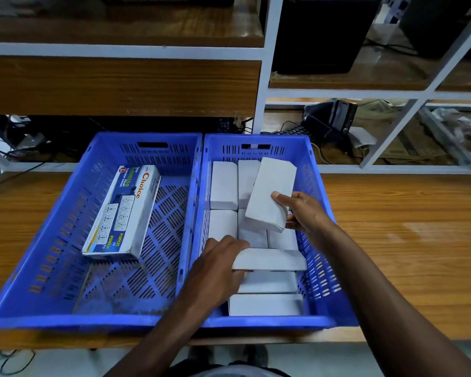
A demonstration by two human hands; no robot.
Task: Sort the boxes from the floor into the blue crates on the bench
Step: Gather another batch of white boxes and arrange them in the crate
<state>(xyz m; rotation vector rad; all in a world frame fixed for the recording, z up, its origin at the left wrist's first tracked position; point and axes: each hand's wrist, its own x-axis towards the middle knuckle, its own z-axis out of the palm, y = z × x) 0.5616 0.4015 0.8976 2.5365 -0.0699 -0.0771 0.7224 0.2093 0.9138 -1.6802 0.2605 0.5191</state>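
The right hand (305,216) pinches a white box (269,194) over the right crate (321,202), long axis running toward twelve o'clock, tilted; the open slot lies at six o'clock beneath it; the left hand (218,265) grips another white box (269,259) lying crosswise; its fingertips are hidden underneath.
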